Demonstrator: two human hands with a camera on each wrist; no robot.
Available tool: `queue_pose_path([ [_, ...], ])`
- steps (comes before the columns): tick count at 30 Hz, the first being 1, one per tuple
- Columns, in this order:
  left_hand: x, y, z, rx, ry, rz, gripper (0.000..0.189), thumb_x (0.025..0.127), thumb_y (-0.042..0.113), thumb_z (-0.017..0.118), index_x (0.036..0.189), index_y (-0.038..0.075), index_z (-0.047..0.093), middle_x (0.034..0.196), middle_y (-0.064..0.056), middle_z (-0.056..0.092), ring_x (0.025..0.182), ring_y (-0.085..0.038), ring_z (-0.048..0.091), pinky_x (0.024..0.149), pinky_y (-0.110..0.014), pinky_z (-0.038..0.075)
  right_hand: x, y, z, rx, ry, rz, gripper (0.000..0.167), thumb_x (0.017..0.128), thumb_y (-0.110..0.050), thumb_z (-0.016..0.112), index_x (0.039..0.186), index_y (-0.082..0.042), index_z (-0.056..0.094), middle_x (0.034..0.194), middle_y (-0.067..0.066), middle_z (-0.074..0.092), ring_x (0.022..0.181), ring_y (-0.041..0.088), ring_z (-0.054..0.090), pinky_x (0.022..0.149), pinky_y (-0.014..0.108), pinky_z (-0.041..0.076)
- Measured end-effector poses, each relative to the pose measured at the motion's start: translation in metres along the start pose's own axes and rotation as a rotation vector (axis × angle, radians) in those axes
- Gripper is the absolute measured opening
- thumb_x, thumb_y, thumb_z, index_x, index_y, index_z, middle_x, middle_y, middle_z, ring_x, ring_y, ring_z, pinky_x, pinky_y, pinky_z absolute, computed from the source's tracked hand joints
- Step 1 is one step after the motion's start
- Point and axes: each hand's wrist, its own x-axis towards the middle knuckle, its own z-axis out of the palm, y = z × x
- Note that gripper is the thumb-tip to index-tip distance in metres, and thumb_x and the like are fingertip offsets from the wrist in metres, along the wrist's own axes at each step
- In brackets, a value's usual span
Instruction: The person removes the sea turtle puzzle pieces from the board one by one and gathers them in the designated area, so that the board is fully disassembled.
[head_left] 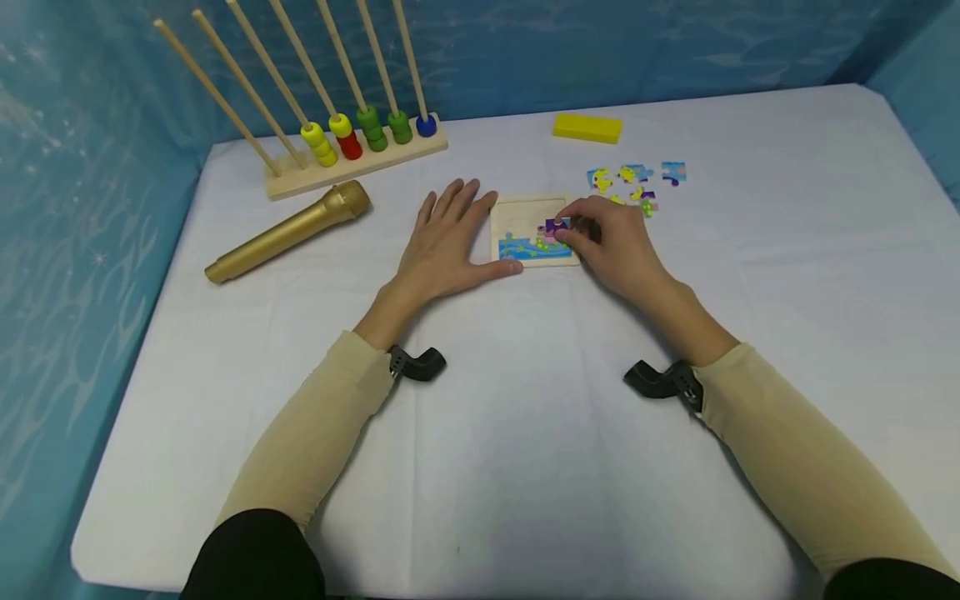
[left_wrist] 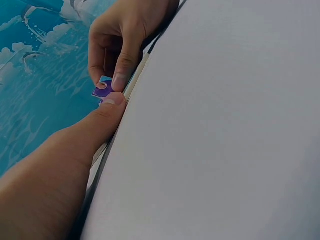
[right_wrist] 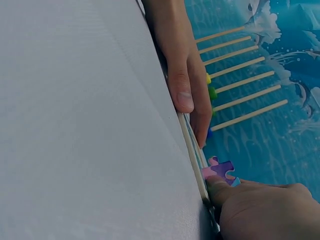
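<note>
Fingers [right_wrist: 218,188] around knobbed piece [right_wrist: 221,170], possibly cardboard

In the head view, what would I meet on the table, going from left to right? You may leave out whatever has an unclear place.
Gold microphone, left hand, wooden puzzle tray, right hand, loose blue puzzle piece farthest to the right.

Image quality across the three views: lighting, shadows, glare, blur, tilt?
Head: brightest, soft shadows beside the sleeves on the tablecloth, no harsh glare, loose puzzle pieces too small for crisp detail. Left wrist: dim, steeply tilted, tablecloth reads grey. Right wrist: also dim and tilted, but the purple piece keeps a readable outline.
</note>
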Motion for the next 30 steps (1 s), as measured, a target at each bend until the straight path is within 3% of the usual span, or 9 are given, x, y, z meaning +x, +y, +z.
queue_pose_path([
  [11, -0.003, -0.001, 0.002, 0.006, 0.007, -0.002, 0.112, 0.083, 0.088, 0.058, 0.170, 0.026, 0.024, 0.178, -0.002, 0.013, 0.166, -0.022, 0.001, 0.133, -0.050, -0.005, 0.000, -0.001, 0.002, -0.041, -0.049, -0.012, 0.025, 0.103, -0.013, 0.070, 0.121, 0.003, 0.070, 0.097, 0.018, 0.067, 0.083, 0.029, 0.054, 0.075, 0.035, 0.041],
  [20, 0.000, 0.001, -0.001, 0.011, -0.003, 0.003, 0.112, 0.083, 0.088, 0.057, 0.170, 0.026, 0.023, 0.178, -0.002, 0.013, 0.166, -0.022, 0.001, 0.133, -0.051, -0.004, 0.001, 0.002, -0.001, 0.076, 0.059, 0.025, 0.025, 0.099, -0.016, 0.077, 0.118, -0.002, 0.072, 0.087, 0.014, 0.065, 0.077, 0.020, 0.051, 0.069, 0.022, 0.037],
  [27, 0.001, 0.000, -0.001, 0.010, 0.006, -0.001, 0.110, 0.084, 0.086, 0.057, 0.170, 0.025, 0.024, 0.178, -0.002, 0.014, 0.165, -0.023, 0.002, 0.133, -0.051, -0.003, 0.001, 0.003, -0.006, 0.125, 0.138, 0.067, 0.028, 0.107, -0.019, 0.063, 0.134, -0.012, 0.072, 0.111, 0.011, 0.069, 0.092, 0.014, 0.053, 0.076, 0.019, 0.041],
  [30, 0.000, 0.001, 0.001, 0.008, -0.003, -0.004, 0.111, 0.083, 0.087, 0.057, 0.170, 0.026, 0.024, 0.178, -0.002, 0.014, 0.165, -0.023, 0.002, 0.133, -0.051, -0.004, -0.004, 0.006, -0.010, 0.127, 0.186, 0.104, 0.032, 0.108, -0.019, 0.061, 0.139, -0.014, 0.068, 0.111, 0.010, 0.067, 0.094, 0.012, 0.052, 0.075, 0.019, 0.041],
])
